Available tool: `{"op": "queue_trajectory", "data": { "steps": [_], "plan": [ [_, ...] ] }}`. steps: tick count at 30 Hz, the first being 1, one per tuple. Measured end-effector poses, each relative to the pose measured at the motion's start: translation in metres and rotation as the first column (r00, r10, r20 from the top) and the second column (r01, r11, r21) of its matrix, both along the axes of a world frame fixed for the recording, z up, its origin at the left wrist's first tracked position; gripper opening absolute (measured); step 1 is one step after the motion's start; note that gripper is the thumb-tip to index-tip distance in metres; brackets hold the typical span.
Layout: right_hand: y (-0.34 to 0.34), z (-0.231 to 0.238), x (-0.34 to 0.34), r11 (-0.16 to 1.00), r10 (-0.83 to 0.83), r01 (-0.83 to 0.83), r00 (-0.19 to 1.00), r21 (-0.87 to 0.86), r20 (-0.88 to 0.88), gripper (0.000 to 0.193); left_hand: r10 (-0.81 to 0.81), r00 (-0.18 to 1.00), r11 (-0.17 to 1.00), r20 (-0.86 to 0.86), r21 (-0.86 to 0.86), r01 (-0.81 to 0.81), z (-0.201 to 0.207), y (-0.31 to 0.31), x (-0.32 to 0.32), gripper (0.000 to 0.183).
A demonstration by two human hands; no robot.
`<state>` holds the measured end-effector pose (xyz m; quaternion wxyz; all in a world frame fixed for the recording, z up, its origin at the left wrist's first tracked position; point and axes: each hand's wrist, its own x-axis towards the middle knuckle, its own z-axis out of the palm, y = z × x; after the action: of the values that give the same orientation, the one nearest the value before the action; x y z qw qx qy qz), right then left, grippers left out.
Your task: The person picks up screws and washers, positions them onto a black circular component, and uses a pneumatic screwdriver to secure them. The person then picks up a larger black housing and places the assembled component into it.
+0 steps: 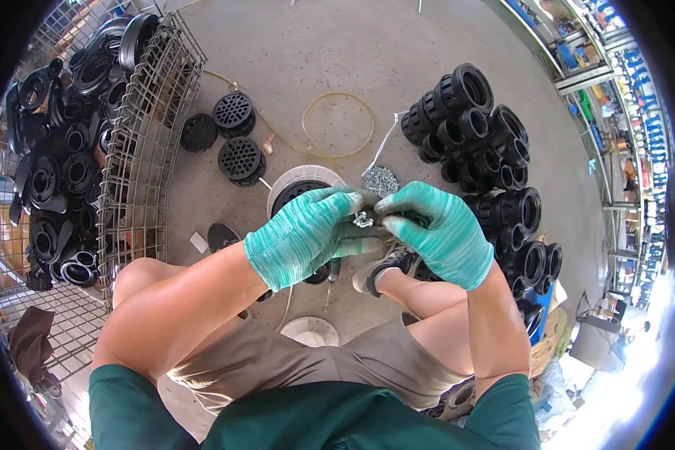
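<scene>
My left hand [307, 232], in a green and white knit glove, holds several small silver screws [363, 220] between its thumb and fingers. My right hand [439, 232], gloved the same way, is beside them with thumb and fingertips drawn together. Whatever it pinches is too small to make out. Below the hands, a round black fitting [300, 193] sits on a white round base [281, 184], partly covered by my left hand. A heap of small silver metal hardware [381, 181] lies just beyond my right fingers.
Round black perforated covers [233, 110] are stacked at far left. Beside them a wire cage [139, 142] holds many black rings. Stacked black ribbed fittings [502, 210] stand on the right. A yellowish hose [372, 124] loops over the floor. A power tool [333, 271] hangs or stands between my legs.
</scene>
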<state>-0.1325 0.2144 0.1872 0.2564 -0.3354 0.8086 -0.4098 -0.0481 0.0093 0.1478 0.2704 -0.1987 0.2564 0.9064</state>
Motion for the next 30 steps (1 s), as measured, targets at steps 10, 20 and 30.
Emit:
{"op": "queue_trajectory", "data": {
  "steps": [10,20,30],
  "plan": [
    [-0.009,-0.006,0.009,0.981,0.154,-0.120,0.958,0.150,-0.240,0.026,0.034,0.999,0.999,-0.002,-0.003,-0.034,-0.013,0.002,0.006,0.035],
    [0.014,-0.018,-0.025,0.937,-0.331,0.339,0.785,0.084,0.525,0.013,0.044,0.999,0.996,-0.030,-0.076,-0.046,-0.007,-0.007,0.007,0.031],
    [0.087,-0.224,-0.092,0.766,-0.641,0.460,0.586,0.449,0.495,0.019,0.056,0.977,0.923,-0.207,-0.362,-0.129,0.003,-0.030,0.002,0.031]
  ]
}}
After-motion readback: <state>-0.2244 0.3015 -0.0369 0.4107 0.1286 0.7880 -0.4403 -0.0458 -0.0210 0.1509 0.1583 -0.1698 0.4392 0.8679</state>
